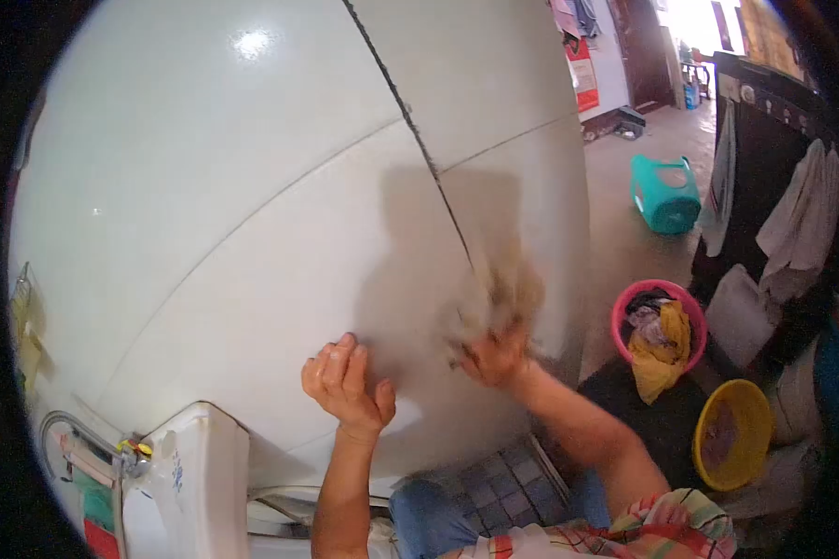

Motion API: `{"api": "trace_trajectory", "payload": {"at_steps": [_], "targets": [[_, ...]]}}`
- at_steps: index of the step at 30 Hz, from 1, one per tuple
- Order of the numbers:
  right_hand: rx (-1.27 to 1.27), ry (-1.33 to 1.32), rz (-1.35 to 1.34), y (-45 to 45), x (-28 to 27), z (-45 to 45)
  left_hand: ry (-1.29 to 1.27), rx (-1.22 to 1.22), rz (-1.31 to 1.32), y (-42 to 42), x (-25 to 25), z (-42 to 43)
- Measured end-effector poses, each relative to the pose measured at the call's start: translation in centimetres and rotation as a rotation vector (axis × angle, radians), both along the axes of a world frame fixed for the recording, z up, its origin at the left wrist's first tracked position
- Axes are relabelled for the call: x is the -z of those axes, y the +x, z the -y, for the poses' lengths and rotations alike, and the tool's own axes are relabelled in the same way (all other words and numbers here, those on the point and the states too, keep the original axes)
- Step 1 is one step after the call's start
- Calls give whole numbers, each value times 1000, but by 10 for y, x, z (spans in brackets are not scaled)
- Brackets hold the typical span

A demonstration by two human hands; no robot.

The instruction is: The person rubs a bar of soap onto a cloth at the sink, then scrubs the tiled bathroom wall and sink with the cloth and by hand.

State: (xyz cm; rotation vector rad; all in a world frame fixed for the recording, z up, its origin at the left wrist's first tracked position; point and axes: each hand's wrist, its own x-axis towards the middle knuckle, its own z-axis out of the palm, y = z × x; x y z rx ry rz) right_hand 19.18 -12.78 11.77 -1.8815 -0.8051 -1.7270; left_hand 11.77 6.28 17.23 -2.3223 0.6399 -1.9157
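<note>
My right hand [496, 357] is up against the white tiled wall [280, 270], holding a beige cloth [513, 279]. Both the cloth and the fingers on it are smeared by motion. The cloth lies over the lower part of a dark joint line between the tiles. To the left, my left hand [350, 384] is raised before the wall with nothing in it; its fingers are loosely bent and the thumb stands apart. I cannot tell whether it touches the wall.
A white toilet tank [196, 466] stands at lower left beside a hose. On the right are a pink basin [619, 321] with cloths or bags, a yellow basin [759, 438] and a turquoise plastic stool [671, 216] on its side. Towels [797, 219] hang at far right.
</note>
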Motion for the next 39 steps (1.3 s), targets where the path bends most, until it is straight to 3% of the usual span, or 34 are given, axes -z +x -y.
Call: {"api": "trace_trajectory", "payload": {"at_steps": [2, 5, 6, 8, 9, 10, 11, 13, 15, 17, 20, 23, 26, 28, 29, 31, 33, 34, 37, 39], "targets": [[-189, -56, -283, 1, 81, 2, -6, -20, 29, 4, 0, 3], [-240, 91, -185, 31, 145, -17, -8, -19, 47, 0, 1, 2], [-22, -99, -129, 2, 60, 4, 14, -28, 35, -1, 1, 1], [193, -144, 112, 23, -9, 9, 28, -36, 23, -1, 0, 1], [-131, 75, -339, 65, -13, 12, 27, -32, 16, -2, 0, 1], [-155, 232, 91, 34, -122, 13, 25, -28, 11, -2, 0, 0], [-276, 284, 229, 40, -174, 20, 18, -28, 7, -2, 1, 0], [-341, 374, 190, 39, -223, 27, 25, -21, 16, -2, 1, 0], [-190, 364, 173, 40, -234, 35, 15, -7, -2, -3, 0, 0], [-94, 347, 243, 47, -174, 34, 2, 16, 4, -1, -1, -2], [-9, 268, -50, 34, -8, 41, 1, 14, -14, -2, 3, -3], [-15, 271, -347, 0, 102, 35, -11, -5, -12, 2, 1, 1], [16, 239, -533, -1, 103, 35, -17, -23, 5, 1, 1, 5], [21, 190, -246, 6, 29, 34, -7, -46, 18, 1, 2, 3], [25, 157, -232, 10, -17, 34, -15, -44, -4, 1, 3, 3], [72, 232, 118, 28, -99, 24, -18, -33, 31, 2, 3, 3], [-23, 266, 47, 29, -158, 22, -23, -39, 13, 2, 2, 2], [-113, 257, 204, 35, -171, 23, -21, -16, 6, 2, 1, 2], [-82, 325, 97, 34, -113, 20, -17, 6, 5, 1, 2, -1], [55, 254, 42, 26, -24, 26, -16, 12, 17, 1, 3, -2]]}}
